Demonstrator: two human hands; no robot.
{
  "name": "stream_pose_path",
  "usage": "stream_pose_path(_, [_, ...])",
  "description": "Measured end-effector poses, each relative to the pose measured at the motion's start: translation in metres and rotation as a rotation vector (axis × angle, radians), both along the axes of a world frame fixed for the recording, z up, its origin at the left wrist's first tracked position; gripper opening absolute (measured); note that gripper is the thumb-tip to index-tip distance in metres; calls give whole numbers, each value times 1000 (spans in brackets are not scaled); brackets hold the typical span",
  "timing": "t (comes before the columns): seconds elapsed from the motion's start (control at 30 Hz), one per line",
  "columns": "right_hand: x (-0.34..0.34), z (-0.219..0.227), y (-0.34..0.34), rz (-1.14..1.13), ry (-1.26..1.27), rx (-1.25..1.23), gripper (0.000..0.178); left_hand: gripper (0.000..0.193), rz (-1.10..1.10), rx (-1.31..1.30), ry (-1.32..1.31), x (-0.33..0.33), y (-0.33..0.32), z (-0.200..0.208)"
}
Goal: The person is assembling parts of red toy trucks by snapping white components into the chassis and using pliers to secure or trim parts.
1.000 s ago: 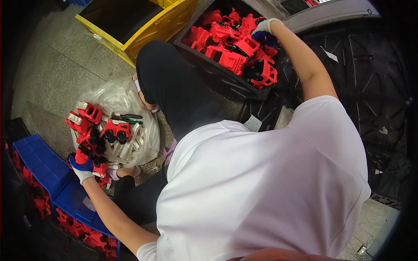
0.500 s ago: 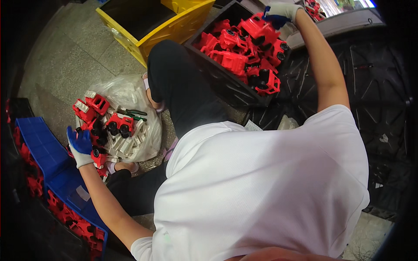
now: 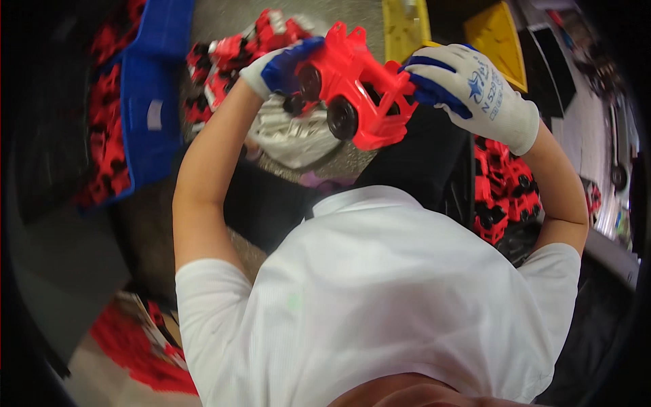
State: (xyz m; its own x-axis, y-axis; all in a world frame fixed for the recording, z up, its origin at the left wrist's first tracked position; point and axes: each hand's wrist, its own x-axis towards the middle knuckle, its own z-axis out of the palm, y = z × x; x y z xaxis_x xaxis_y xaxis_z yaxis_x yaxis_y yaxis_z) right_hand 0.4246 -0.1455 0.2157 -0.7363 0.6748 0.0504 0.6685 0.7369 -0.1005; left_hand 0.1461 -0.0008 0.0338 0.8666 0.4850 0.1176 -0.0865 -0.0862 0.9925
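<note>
A red plastic toy car point(image 3: 369, 102) with black wheels is held up in front of me between both gloved hands. My left hand point(image 3: 285, 66), in a white glove with a blue coating, is closed on the end with the wheels. Part of its fingers is hidden behind the car. My right hand point(image 3: 475, 91), gloved alike, has its fingers curled round the other end. Below the car, a translucent plastic bag point(image 3: 298, 144) with pale strips lies on the floor, and several red toy cars point(image 3: 234, 51) are heaped beside it.
To the left stands a blue bin point(image 3: 154, 85), with red toy parts point(image 3: 107, 136) along its far side. A dark crate on the right holds red toy cars point(image 3: 502, 186). Yellow bins point(image 3: 498, 41) stand at the back. My dark-trousered legs flank the bag.
My right hand has come from the dark crate to the middle with a red toy car. My left hand has moved from the heap onto that car. The view has turned.
</note>
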Motion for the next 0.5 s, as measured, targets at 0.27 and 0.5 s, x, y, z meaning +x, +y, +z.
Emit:
stream_pose_path(0.27, [-49,-46,96,-214,478,-123,33,34,6,-90,-509,-93,7,-19])
stream_pose_path(0.5, [-139,-291,150,-389,77,-541,42,56,732,-780,-828,-153,35,13])
